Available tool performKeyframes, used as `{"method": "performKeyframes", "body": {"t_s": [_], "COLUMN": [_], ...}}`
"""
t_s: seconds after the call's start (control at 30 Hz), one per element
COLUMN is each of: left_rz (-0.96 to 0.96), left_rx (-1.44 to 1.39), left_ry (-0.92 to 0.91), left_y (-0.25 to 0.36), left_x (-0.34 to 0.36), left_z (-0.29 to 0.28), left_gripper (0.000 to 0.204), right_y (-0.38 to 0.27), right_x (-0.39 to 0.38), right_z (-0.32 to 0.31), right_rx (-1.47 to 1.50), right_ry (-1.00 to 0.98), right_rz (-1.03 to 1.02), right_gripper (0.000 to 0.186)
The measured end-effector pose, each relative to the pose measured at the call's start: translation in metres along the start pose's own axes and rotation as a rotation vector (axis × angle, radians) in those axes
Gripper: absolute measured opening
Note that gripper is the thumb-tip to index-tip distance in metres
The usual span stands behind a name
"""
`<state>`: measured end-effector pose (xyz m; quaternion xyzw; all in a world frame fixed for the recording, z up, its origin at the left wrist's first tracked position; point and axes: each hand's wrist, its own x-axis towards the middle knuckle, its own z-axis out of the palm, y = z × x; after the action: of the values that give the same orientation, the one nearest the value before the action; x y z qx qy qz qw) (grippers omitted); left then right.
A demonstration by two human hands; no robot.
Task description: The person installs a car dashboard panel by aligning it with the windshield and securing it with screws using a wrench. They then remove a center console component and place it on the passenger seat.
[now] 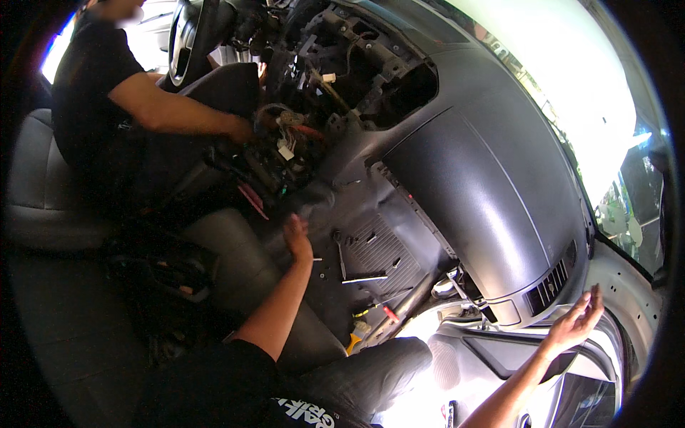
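Observation:
My left hand [297, 234] is open, reaching over the passenger footwell beside the centre console, with nothing visible in its fingers. My right hand [575, 322] is open, fingers slightly bent, by the dashboard's end vent [549, 287] and the pale door pillar [635, 299]. Below the dashboard, several dark hand tools [364, 278] lie on the rubber floor mat [385, 250], along with a red-handled tool [390, 314] and a yellow-handled brush [354, 341].
A co-worker [93, 85] in a dark shirt sits behind the steering wheel [185, 43], an arm reaching into the opened centre dashboard [335, 78], where loose wiring and connectors [285, 151] show. The passenger door [492, 353] stands at lower right; grey seats [43, 164] fill the left.

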<state>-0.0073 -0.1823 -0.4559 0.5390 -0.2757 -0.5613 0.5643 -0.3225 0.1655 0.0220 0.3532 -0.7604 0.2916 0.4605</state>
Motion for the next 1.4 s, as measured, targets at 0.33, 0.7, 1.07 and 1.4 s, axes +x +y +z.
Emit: {"method": "performKeyframes", "body": {"t_s": [0.33, 0.7, 1.07, 1.4], "left_rz": [-0.195, 0.22, 0.305, 0.625], "left_rx": [-0.338, 0.458, 0.666, 0.745], "left_ry": [0.054, 0.414, 0.428, 0.371], "left_y": [0.153, 0.249, 0.281, 0.29], "left_x": [0.041, -0.003, -0.011, -0.024], "left_z": [0.033, 0.063, 0.098, 0.132], "left_gripper": [0.089, 0.062, 0.054, 0.059], "right_y": [0.02, 0.021, 0.017, 0.018], "right_x": [-0.026, -0.028, -0.029, -0.031], "right_z": [0.051, 0.056, 0.057, 0.058], "right_rx": [-0.441, -0.435, -0.502, -0.528], "right_ry": [-0.111, -0.143, -0.175, -0.206], "right_rz": [-0.155, -0.297, -0.289, -0.268], "right_gripper": [0.053, 0.047, 0.046, 0.047]}}
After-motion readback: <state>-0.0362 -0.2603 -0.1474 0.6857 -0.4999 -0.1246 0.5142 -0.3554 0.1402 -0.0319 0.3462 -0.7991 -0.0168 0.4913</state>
